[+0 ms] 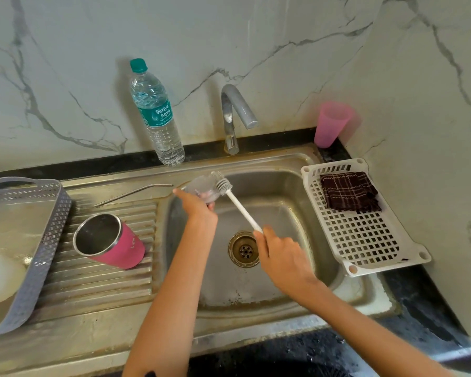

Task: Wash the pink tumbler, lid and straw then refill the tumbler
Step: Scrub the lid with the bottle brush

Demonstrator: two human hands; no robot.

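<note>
The pink tumbler (112, 244) lies tilted on the ribbed drainboard, its steel mouth facing up and left. A metal straw (132, 195) rests on the drainboard behind it. Over the sink's left rim my left hand (197, 206) grips the clear lid (204, 187). My right hand (282, 254) holds the white handle of a bottle brush (235, 201), and its bristle head touches the lid.
A steel sink (288, 186) with a drain and a tap (235, 112) behind it. A water bottle (157, 112) stands at the back. A grey basket (49, 240) sits left, a white rack (365, 238) with a dark cloth right, a pink cup (332, 123) in the corner.
</note>
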